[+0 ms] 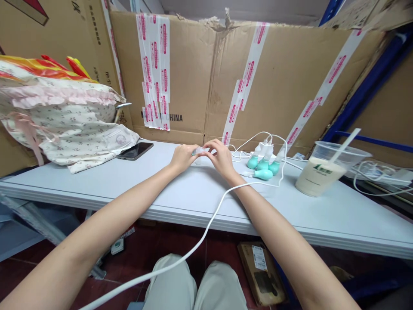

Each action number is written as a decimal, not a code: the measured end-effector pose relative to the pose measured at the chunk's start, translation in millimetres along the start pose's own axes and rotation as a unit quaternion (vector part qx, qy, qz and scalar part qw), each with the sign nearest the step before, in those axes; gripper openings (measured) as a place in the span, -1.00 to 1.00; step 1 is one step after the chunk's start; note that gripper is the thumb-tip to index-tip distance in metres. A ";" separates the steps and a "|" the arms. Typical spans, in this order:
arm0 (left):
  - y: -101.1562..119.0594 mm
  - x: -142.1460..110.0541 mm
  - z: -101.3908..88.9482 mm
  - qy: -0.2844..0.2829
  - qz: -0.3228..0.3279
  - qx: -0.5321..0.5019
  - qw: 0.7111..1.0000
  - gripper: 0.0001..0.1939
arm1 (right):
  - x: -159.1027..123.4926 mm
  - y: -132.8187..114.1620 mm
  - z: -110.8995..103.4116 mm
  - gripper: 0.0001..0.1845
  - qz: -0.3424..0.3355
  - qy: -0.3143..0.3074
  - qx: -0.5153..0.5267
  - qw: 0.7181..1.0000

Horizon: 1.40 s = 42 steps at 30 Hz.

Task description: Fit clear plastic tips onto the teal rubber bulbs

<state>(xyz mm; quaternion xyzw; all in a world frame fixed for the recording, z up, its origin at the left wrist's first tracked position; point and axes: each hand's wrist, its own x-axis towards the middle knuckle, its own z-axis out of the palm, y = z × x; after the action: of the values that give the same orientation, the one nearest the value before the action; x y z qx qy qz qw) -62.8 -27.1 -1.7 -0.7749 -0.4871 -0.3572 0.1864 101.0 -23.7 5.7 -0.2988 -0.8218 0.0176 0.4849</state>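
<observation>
My left hand [183, 158] and my right hand [220, 157] meet over the middle of the table, fingertips pinched together. Between them is a small bulb syringe [202, 150], of which a bit of teal shows by my left fingers and a clear part reaches to my right fingers. Most of it is hidden by the fingers. To the right of my right hand are several similar teal bulb syringes [263, 164] with clear nozzles. One of these lies on its side, nearest to my right forearm.
A white cable [213, 215] runs across my right forearm. A plastic cup [319, 174] with a pale drink and straw stands at the right. On the left are a phone [135, 151] and a floral cloth bag [71, 125]. Taped cardboard [187, 77] rises behind the table [180, 193].
</observation>
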 end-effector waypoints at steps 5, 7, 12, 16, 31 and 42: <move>0.9 -2.9 1.1 -0.017 0.022 0.011 1.000 -0.54 | 2.0 8.3 -1.3 -0.92 -0.013 -0.033 -0.031 0.999; 1.9 -3.0 0.9 -0.019 0.029 0.008 0.999 -0.55 | 3.9 13.7 -2.3 -0.92 -0.007 -0.047 -0.001 0.999; 0.9 -1.6 0.6 -0.020 0.051 0.020 0.998 -0.58 | 5.8 19.1 -2.0 -0.88 0.026 -0.034 0.083 0.996; -0.9 -0.4 0.3 -0.008 0.047 0.016 0.999 -0.59 | 5.4 14.7 -1.7 -0.84 0.049 -0.008 0.125 0.991; -2.5 1.9 -0.7 -0.050 0.053 0.021 0.997 -0.54 | 1.8 37.6 -4.9 -0.88 0.162 -0.015 0.034 0.986; -3.2 3.7 1.4 -0.063 0.030 0.035 0.997 -0.52 | -8.4 53.2 13.1 -0.92 0.081 -0.113 -0.237 0.962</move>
<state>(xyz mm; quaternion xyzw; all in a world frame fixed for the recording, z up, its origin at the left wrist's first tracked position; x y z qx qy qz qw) -64.1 -22.4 -0.1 -0.8032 -0.4862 -0.2851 0.1928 118.5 19.2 -24.8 -0.4664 -0.8252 -0.1047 0.3009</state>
